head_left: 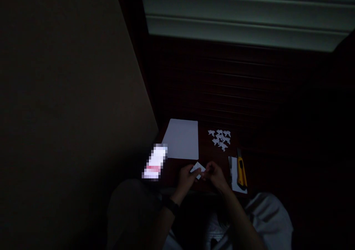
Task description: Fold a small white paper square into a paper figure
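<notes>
A small white piece of folded paper [197, 165] shows as a diamond shape over the near edge of the dark table. My left hand [186, 177] pinches it from the left, thumb lying across its face. From the right, my right hand [215, 175] has bent fingers closed at the paper's right corner. Beyond them lies a large white sheet [181, 139], flat on the table. Several small folded paper figures [220, 138] sit in a cluster at the back right. The dim light hides fine finger detail.
Right of my hands, a yellow utility knife [242, 174] rests on a white paper strip [234, 174]. A lit, blurred-out screen [155, 163] is at the left edge. A wall [83, 76] rises on the left, and dark slatted panels [222, 84] stand behind the table.
</notes>
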{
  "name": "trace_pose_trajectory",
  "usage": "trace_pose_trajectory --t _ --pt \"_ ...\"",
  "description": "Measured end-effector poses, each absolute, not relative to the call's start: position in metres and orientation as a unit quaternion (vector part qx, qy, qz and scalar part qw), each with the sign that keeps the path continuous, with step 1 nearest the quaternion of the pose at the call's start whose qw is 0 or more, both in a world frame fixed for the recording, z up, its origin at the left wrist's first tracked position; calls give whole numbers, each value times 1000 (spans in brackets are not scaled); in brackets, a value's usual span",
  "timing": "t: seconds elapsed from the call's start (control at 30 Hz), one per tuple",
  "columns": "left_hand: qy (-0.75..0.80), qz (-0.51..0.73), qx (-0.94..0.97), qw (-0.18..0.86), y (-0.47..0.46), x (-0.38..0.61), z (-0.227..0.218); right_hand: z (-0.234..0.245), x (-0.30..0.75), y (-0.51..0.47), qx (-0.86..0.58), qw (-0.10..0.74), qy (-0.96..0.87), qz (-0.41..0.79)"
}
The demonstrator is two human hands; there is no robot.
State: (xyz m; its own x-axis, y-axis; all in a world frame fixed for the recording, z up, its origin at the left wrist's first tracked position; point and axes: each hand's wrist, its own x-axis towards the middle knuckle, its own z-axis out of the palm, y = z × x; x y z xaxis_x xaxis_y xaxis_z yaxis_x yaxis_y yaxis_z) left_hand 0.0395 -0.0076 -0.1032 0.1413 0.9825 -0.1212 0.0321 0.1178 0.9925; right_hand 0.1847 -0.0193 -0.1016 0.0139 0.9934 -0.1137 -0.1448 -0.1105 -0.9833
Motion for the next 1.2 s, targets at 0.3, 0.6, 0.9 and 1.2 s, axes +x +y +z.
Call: trace_pose_trajectory --t 0.3,0.6,0.9,1.2 --pt "482 438 500 570 -6 37 -96 -97 185 -21 -515 496 -410 566" --pt "504 448 481 560 -4 41 -109 -96 190 -22 -487 493 -419 586" --pt "520 475 441 557 -6 43 -105 -94 189 -24 -494 475 -453 571" --pt "511 464 443 572 -6 40 -100 -97 184 -27 -516 475 -510 498"
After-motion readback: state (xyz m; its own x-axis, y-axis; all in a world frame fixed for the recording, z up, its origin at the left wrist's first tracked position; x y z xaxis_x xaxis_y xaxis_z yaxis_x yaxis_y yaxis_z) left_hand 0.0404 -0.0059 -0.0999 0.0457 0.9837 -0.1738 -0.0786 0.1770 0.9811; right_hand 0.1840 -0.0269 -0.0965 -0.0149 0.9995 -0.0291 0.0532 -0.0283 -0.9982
